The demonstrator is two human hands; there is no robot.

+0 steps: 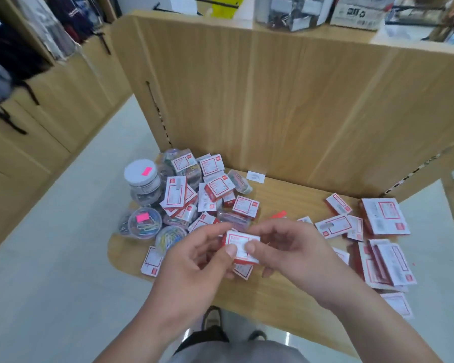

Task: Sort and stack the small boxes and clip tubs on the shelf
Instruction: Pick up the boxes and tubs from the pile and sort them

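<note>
Both my hands hold one small red-and-white box (241, 244) above the front of the wooden shelf (281, 297). My left hand (197, 260) pinches its left side with thumb on top; my right hand (291, 250) pinches its right side the same way. A jumbled heap of small red-and-white boxes (215, 187) lies behind, at the shelf's left. Clear clip tubs (144, 223) with coloured paper clips sit at the left edge, beside a taller white-lidded tub (141, 174). Larger flat red-and-white boxes (384, 216) lie in loose stacks at the right.
The shelf's wooden back panel (299, 100) rises behind the pile. An upper shelf carries a clear jar of binder clips (288, 11) and a cardboard carton (359, 11). Bags hang on the wall at the left (8, 61). My shoes show on the pale floor below.
</note>
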